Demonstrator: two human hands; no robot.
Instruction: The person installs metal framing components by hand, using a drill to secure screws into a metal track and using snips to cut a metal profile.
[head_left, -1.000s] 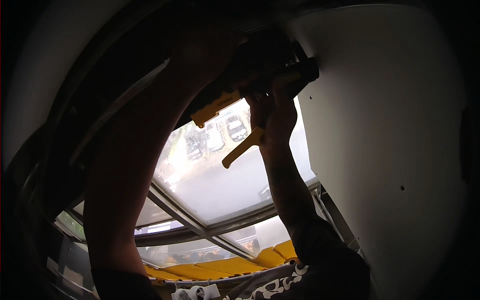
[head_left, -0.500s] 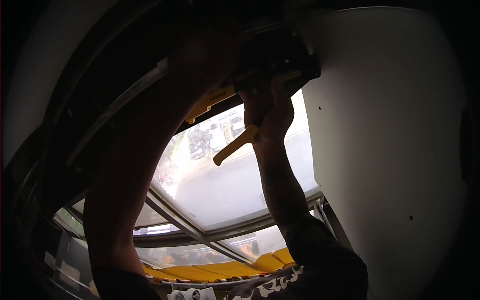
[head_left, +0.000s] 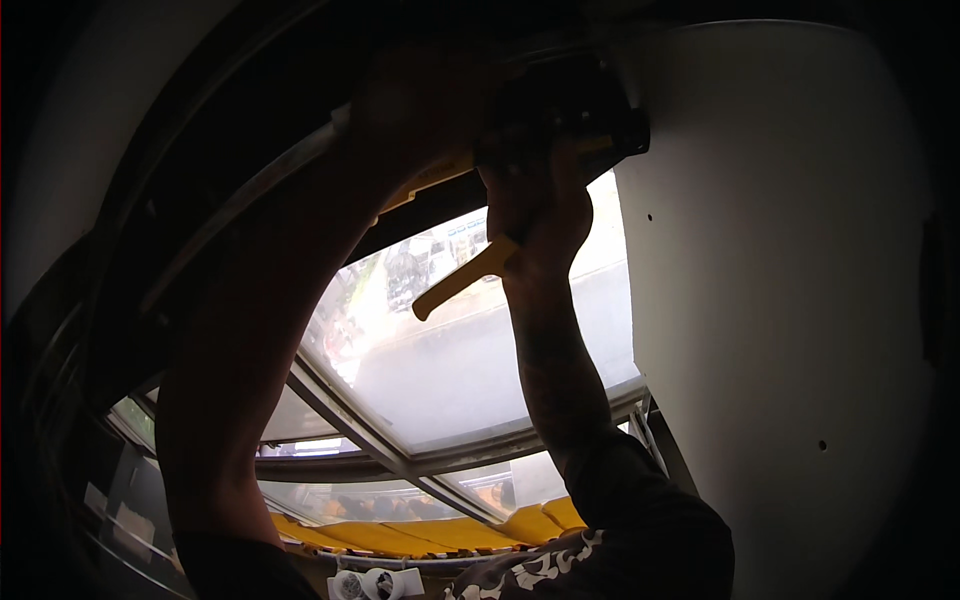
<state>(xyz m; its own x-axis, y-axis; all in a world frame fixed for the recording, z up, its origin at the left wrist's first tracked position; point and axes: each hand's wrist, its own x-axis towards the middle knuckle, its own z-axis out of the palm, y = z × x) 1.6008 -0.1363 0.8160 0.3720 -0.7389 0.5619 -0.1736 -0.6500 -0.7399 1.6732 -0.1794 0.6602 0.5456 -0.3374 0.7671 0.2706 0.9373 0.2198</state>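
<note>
My right hand (head_left: pixel 548 218) is raised high, its fingers closed around a dark tool whose yellow handle (head_left: pixel 462 282) sticks out below the palm, down to the left. Just above the fingers is a dark block-like part (head_left: pixel 570 110) in deep shadow; I cannot make out its kind. My left hand (head_left: pixel 430 100) reaches up beside it, almost lost in the dark, so its fingers do not show. A yellow strip-like piece (head_left: pixel 437 178) lies next to the left hand, partly covered by the left forearm. What the left hand holds, if anything, is hidden.
A bright window (head_left: pixel 440 370) with metal frame bars (head_left: pixel 350 428) lies behind my arms. To the right rises a pale panel (head_left: pixel 760 260) with small holes. Yellow cloth (head_left: pixel 410 535) runs along the lower edge of the window. A dark curved edge (head_left: pixel 190 130) bounds the upper left.
My right hand and the dark part have shifted slightly right. The yellow handle's lower end has swung a little left and up. The left forearm now covers more of the yellow strip.
</note>
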